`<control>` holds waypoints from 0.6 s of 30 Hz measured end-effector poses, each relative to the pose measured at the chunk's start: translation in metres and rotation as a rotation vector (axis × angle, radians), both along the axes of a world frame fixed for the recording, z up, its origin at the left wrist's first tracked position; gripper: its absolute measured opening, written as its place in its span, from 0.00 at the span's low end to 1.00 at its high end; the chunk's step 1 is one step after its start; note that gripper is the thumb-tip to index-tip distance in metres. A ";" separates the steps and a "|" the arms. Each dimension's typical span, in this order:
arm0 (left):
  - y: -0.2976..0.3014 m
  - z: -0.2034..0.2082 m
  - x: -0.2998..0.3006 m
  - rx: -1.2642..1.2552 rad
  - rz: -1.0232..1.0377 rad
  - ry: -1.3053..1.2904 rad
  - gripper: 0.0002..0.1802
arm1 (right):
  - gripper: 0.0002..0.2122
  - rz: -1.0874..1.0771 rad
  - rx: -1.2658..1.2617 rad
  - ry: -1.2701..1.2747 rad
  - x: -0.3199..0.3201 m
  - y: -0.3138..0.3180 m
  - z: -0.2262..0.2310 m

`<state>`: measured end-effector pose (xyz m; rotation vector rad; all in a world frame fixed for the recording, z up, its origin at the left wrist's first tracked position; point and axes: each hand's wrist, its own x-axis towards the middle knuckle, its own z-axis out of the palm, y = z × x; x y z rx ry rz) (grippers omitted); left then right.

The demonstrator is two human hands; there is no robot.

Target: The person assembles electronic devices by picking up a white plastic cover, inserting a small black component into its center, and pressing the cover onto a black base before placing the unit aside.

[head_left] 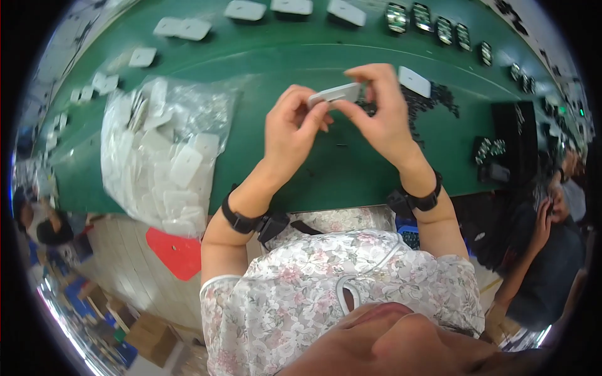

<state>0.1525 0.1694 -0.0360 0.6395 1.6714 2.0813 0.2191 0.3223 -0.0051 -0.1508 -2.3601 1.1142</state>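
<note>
Between both hands a white plastic cover (338, 93) with rounded corners is held up over the green table, tilted edge-on. My left hand (293, 122) grips its left end, fingers curled behind and thumb in front. My right hand (382, 103) pinches its right end between thumb and fingers; whether a small part is also in those fingers I cannot make out. Just right of that hand lies another white cover (414, 82), beside a scatter of small black parts (433, 103). One small black piece (342, 145) sits alone below my hands.
A clear plastic bag (164, 156) full of white covers lies at the left. More white covers (244, 10) line the far edge, and several green circuit boards (422, 17) stand at the far right. A black box (514, 135) is at the right, near a co-worker's hands (552, 203).
</note>
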 end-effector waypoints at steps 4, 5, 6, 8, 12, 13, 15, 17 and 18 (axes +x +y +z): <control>-0.001 0.001 0.001 -0.085 -0.015 0.028 0.02 | 0.11 0.110 -0.064 -0.162 0.000 0.008 -0.009; -0.001 -0.005 0.000 -0.084 -0.031 0.023 0.02 | 0.11 0.105 -0.027 -0.122 0.000 0.009 -0.013; 0.000 -0.005 0.001 -0.109 -0.050 0.001 0.02 | 0.11 0.104 0.011 -0.084 -0.001 0.011 -0.018; -0.002 -0.002 0.000 -0.103 -0.056 -0.033 0.05 | 0.12 0.086 -0.008 -0.094 0.000 0.009 -0.019; 0.000 0.004 -0.001 -0.054 -0.065 -0.106 0.09 | 0.12 0.101 -0.309 -0.206 0.001 0.017 -0.023; -0.001 0.003 -0.005 -0.029 -0.040 -0.135 0.11 | 0.11 0.147 -0.465 -0.239 -0.005 0.017 -0.025; -0.002 -0.007 -0.015 -0.016 0.039 -0.160 0.12 | 0.12 0.165 -0.489 -0.256 -0.007 0.021 -0.021; -0.008 -0.017 -0.033 -0.107 0.101 -0.119 0.11 | 0.14 0.082 -0.386 -0.201 -0.012 0.035 -0.012; -0.013 -0.020 -0.042 -0.195 0.141 -0.093 0.11 | 0.15 -0.005 -0.179 0.007 -0.021 0.055 -0.018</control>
